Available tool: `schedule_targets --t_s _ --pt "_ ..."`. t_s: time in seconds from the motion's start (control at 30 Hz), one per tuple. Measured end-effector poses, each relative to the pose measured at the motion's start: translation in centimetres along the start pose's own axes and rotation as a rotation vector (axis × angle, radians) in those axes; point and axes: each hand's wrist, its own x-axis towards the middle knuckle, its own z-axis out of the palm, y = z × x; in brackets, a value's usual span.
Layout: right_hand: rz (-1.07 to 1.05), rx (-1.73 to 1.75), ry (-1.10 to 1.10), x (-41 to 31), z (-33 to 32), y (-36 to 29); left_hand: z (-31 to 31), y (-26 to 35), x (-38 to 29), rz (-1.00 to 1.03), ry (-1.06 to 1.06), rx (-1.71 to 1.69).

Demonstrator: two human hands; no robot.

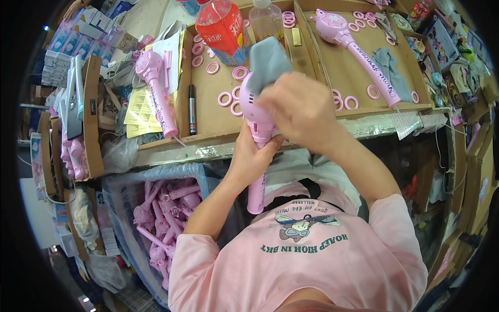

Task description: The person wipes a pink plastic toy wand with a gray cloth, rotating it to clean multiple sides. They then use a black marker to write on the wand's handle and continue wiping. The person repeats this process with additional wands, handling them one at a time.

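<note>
A pink plastic toy wand (257, 198) stands upright in front of my chest, its round head towards the table. My left hand (252, 153) grips it at the neck, where the handle meets the head. With my right hand (302, 111), blurred, I hold a grey-blue cloth (269, 64) against the wand's head. The cloth covers the upper part of that head, and my right fingers hide its right side. Slots and a small red-pink part show on the side facing me.
Cardboard trays (210, 121) hold pink rings (224, 99), a black marker (192, 110), drink bottles (221, 31) and another wand (360, 54). A further wand (156, 89) lies left on yellow sheets (142, 113). Below, a blue-lined bin (117, 195) contains many wands (165, 218). A second cloth (390, 72) lies right.
</note>
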Motion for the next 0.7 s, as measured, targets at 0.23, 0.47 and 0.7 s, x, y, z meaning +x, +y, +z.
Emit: schedule_targets --t_s 0.23,0.47,0.7 --pt "0.020 0.056 -0.018 0.5 0.1 1.8 0.1 -0.1 -0.5 -0.033 0.004 0.001" --pt "0.077 0.031 -0.055 1.0 -1.4 0.4 0.2 -0.4 -0.4 -0.094 -0.030 -0.031" --pt "0.192 -0.028 -0.034 1.0 -1.0 0.7 -0.1 -0.2 -0.4 -0.172 -0.039 0.022"
